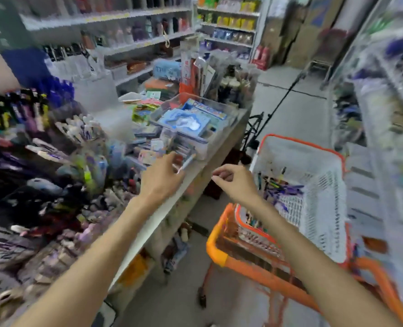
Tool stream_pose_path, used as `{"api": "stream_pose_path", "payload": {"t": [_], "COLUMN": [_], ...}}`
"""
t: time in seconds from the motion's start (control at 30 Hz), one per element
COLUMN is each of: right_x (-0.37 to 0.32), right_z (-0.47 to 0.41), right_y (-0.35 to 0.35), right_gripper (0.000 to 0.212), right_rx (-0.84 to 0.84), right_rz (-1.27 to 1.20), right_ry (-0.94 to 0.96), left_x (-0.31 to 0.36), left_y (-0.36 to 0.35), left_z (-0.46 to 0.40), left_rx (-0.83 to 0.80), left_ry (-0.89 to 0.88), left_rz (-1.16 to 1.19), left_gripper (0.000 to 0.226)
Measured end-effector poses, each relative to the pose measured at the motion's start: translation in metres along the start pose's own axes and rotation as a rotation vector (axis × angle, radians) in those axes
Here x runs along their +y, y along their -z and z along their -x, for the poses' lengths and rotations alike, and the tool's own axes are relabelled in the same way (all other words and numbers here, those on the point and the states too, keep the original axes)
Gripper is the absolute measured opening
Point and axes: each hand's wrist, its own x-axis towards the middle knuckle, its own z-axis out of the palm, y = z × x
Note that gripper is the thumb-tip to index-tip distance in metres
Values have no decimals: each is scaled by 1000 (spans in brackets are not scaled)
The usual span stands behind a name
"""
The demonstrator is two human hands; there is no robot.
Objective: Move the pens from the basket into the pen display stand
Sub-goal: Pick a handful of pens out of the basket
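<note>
— What is the left hand (pixel 162 178) holding?
— It is pinching a pen (pixel 186 163): a slim, pale barrel with a bluish tint, blurred, sticking out up and to the right past the fingertips, tilted. The fingers are curling round its lower end.
— And the right hand (pixel 237 182)?
— It is hanging just right of the left one, fingers curled with thumb and forefinger drawn together. Whether they are gripping anything is too blurred to tell.
— Where are the other pens (pixel 281 187)?
— They are lying in a loose purple, blue and yellow heap in the white basket (pixel 323 208), just right of the right hand's knuckles.
— The stand (pixel 61 147)?
— It is sitting left of the left fingers, its slots crowded and smeared.
</note>
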Motion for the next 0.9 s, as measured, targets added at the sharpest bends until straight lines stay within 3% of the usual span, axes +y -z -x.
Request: {"api": "stream_pose_path", "payload": {"t": [0.27, 0.5, 0.63, 0.77, 0.9], "right_x": [150, 273, 329, 381, 419], "right_z": [40, 15, -13, -33, -43], "right_y": [94, 141, 127, 83, 36], "right_gripper": [15, 23, 24, 44, 80], "right_rx": [64, -61, -195, -404, -385], "right_rz": [104, 145, 166, 203, 254], "right_ry": [-390, -568, -635, -730, -837], "left_x": [97, 131, 125, 106, 99], "left_y": [-146, -293, -362, -424, -467], "left_z": [-15, -67, -79, -83, -70], "left_rx": [-341, -698, -847, -948, -1075], "left_ry": [-119, -3, 111, 283, 441], "left_rz": [53, 11, -94, -129, -229], "left_gripper": [35, 29, 35, 30, 68]}}
